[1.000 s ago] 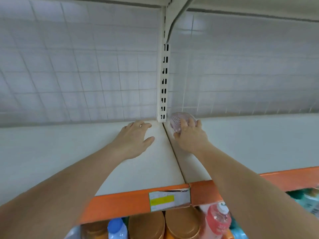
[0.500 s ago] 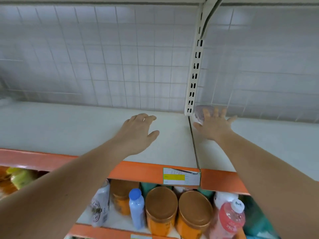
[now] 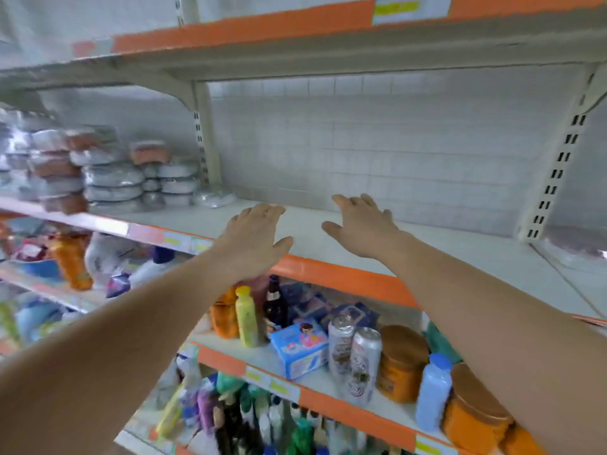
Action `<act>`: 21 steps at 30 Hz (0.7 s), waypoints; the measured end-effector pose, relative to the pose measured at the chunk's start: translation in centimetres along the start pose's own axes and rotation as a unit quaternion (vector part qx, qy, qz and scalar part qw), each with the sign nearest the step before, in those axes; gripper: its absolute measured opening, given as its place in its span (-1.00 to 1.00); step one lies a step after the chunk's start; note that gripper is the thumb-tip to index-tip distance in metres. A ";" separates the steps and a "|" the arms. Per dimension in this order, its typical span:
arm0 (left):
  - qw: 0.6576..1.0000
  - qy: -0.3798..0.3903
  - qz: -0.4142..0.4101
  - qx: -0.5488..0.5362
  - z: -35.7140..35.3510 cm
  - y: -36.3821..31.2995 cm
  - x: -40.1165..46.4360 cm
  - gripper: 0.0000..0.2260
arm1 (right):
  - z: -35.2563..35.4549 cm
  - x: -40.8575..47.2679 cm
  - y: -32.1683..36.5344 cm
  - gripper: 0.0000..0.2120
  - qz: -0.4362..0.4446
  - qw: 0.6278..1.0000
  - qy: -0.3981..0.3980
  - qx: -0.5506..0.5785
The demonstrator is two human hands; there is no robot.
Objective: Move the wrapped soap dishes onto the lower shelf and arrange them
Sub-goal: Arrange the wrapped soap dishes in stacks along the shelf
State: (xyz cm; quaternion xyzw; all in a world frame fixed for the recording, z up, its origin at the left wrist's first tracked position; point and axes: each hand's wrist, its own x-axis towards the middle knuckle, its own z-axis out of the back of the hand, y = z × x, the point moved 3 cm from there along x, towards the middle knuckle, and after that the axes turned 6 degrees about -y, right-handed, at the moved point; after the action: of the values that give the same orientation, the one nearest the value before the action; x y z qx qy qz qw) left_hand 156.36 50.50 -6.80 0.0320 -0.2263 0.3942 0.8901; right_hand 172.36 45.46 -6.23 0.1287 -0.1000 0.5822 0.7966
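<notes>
Stacks of wrapped soap dishes (image 3: pixel 111 172), grey and brown in clear plastic, fill the left part of the white shelf (image 3: pixel 460 257). One wrapped dish (image 3: pixel 574 244) lies alone at the far right, beside the slotted upright. My left hand (image 3: pixel 253 241) hovers over the shelf's orange front edge, fingers spread and empty. Over the shelf's middle my right hand (image 3: pixel 361 224) is stretched out, fingers straight, holding nothing. The view is blurred.
A slotted upright (image 3: pixel 555 178) stands at the right, another (image 3: pixel 203 142) behind the stacks. The shelf below holds bottles (image 3: pixel 246 316), cans (image 3: pixel 364 366), a blue box (image 3: pixel 300 349) and orange-lidded jars (image 3: pixel 404 366). An upper shelf (image 3: pixel 295 50) hangs overhead.
My right hand has let go of the dish by the right upright and drawn back left. The view has swung left and pulled back, bringing the stacks into sight.
</notes>
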 end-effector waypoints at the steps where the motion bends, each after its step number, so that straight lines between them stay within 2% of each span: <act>1: 1.000 -0.001 0.015 0.009 1.0 2.6 -0.7 -0.47 | -0.1 0.5 3.2 -0.42 0.021 1.000 -0.004 0.010; 4: 0.998 -0.009 0.062 0.023 3.9 9.6 -2.2 -0.49 | -0.4 2.1 11.1 -0.43 0.073 0.997 -0.007 0.034; 8: 0.994 -0.025 0.101 0.043 6.2 17.2 -3.1 -0.48 | -0.9 5.5 18.1 -0.44 0.120 0.992 -0.014 0.044; 14: 0.986 -0.037 0.144 0.071 5.9 26.6 -0.9 -0.47 | -4.0 12.7 25.0 -0.48 0.152 0.986 -0.008 0.069; 21: 0.974 -0.064 0.194 0.092 4.9 38.1 7.0 -0.47 | -7.9 26.0 31.4 -0.47 0.147 0.975 -0.014 0.163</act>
State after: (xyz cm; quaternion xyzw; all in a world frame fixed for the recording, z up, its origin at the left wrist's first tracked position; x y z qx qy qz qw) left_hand 131.36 80.34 -4.04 0.0942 -0.2477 0.5760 0.7733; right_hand 150.32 80.55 -2.89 0.2493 -0.0326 0.6996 0.6689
